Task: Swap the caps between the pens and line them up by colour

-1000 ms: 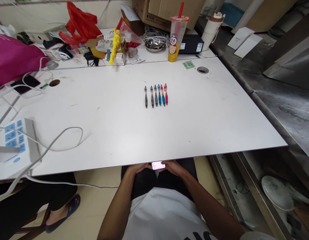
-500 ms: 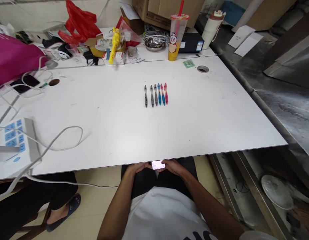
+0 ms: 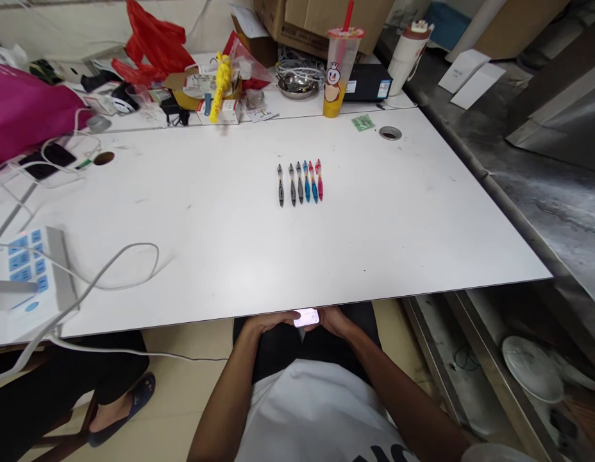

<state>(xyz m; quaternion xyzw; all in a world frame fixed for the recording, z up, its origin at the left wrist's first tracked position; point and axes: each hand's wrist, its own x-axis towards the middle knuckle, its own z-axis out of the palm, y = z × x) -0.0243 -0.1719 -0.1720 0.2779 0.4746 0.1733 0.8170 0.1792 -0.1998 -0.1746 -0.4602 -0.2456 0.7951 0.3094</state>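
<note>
A phone [image 3: 306, 317] with a lit screen is held sideways over my lap, just below the table's front edge. My left hand [image 3: 274, 320] grips its left end, the thumb over the screen. At the right end my right hand [image 3: 332, 320] holds it too, fingers partly hidden by the table edge. Several pens lie side by side on the white table [image 3: 220, 231]: a grey pen [image 3: 281, 186] apart at the left, more grey ones, a blue pen [image 3: 307, 182], one with a red top and blue grip [image 3: 313, 183], and a red pen [image 3: 319, 181].
A drink cup [image 3: 333, 80] with a red straw stands at the back, near a white bottle [image 3: 407, 58]. White cables and a button device [image 3: 33, 276] lie at the left. Another person's leg and slipper [image 3: 129, 407] show at lower left.
My left thumb has moved right onto the phone screen, and my right thumb has drawn back from it. The pens have not moved.
</note>
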